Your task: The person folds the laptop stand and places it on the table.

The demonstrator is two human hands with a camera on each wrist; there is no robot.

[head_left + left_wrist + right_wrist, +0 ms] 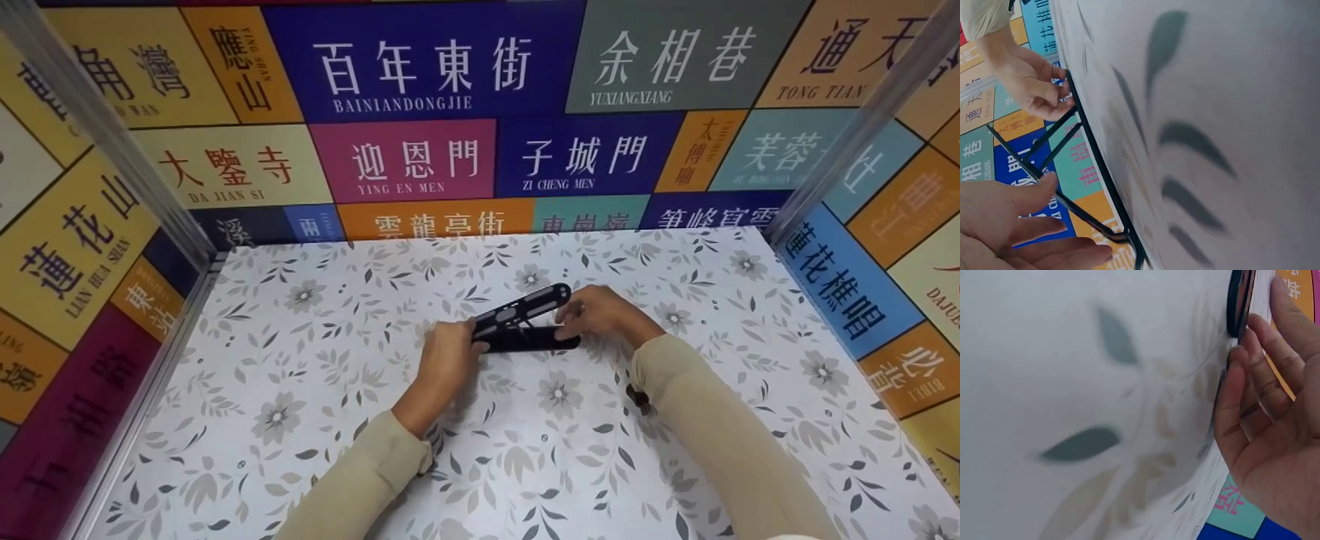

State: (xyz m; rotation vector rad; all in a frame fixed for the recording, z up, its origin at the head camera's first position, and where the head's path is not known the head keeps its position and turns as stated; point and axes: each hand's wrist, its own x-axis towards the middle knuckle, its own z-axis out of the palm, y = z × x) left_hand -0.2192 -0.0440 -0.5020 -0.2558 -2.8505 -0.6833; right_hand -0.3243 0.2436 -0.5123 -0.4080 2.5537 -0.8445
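Observation:
A black folding stand (517,339) with grey pads lies on the table, its upper arm raised at an angle from the lower bar. A thin strut (1053,135) joins the two parts, seen from the side in the left wrist view. My left hand (446,360) holds the hinged left end, thumb (1044,188) against the raised arm. At the opposite, spread end, my right hand (596,315) pinches the lower bar's tip with its fingertips. The right wrist view shows those fingers (1235,388) at the bar's dark edge, low over the tabletop.
The table (315,450) wears a white cover printed with grey leaves and flowers. Colourful panels (420,67) with Chinese lettering stand behind it and on both sides. Metal posts (855,127) rise at the far corners. A dark item (637,397) shows at the right cuff.

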